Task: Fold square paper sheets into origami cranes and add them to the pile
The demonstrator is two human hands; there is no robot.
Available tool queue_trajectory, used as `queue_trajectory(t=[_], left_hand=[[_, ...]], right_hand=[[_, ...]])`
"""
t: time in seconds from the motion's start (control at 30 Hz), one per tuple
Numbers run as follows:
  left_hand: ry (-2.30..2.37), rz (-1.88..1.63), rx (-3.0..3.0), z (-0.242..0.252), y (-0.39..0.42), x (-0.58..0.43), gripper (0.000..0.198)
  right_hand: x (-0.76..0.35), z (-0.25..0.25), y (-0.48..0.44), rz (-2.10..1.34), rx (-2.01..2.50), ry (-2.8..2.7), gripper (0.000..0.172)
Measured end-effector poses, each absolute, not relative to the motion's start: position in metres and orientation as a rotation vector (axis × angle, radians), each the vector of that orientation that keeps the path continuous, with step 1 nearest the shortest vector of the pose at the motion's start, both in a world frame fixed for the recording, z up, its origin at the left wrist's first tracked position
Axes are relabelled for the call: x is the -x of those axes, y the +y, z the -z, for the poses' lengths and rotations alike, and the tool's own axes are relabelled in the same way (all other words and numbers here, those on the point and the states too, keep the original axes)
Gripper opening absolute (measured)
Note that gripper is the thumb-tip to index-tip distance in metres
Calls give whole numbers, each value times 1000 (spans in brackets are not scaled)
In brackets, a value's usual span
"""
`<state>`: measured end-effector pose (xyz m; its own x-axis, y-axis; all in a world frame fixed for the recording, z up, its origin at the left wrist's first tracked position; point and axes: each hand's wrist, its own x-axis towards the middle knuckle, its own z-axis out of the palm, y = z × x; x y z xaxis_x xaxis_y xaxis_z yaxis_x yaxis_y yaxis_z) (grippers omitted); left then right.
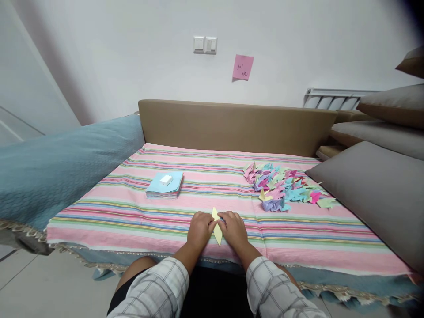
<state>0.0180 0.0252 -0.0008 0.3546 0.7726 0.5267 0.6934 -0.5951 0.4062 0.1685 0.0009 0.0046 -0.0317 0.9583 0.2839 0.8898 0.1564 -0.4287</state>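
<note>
A pale yellow piece of folded paper (217, 234), shaped like a narrow diamond, lies on the striped cloth (212, 172) close to its front edge. My left hand (200, 227) grips the paper's left side, thumb on top and fingers curled. From the right, my right hand (234, 226) pinches the opposite side, so the two thumbs nearly meet over the middle. The paper's long points stick out between the hands, one away from me and one toward me. What the fingertips do beneath the paper is hidden.
To the left sits a stack of coloured square paper (164, 185) with a small white block (166, 179) on top. A heap of folded paper cranes (281, 187) spreads on the right, beside a grey cushion (374, 194). A brown backrest (232, 126) stands behind the cloth.
</note>
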Motion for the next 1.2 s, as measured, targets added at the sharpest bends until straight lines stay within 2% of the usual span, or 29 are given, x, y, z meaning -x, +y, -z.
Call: queue_trajectory(t=[0.2, 0.6, 0.9, 1.2], left_hand=[[1386, -1121, -2540, 5, 24, -17, 14], [1513, -831, -2576, 2, 20, -19, 22], [1540, -798, -2539, 1, 20, -20, 19], [1520, -796, -2480, -5, 18, -18, 12]], right_hand=[[-168, -4, 2, -159, 1775, -1952, 26], [-168, -7, 2, -218, 1778, -1910, 24], [-169, -4, -2, -137, 1716, -1939, 17], [-167, -2, 0, -107, 1795, -1963, 24]])
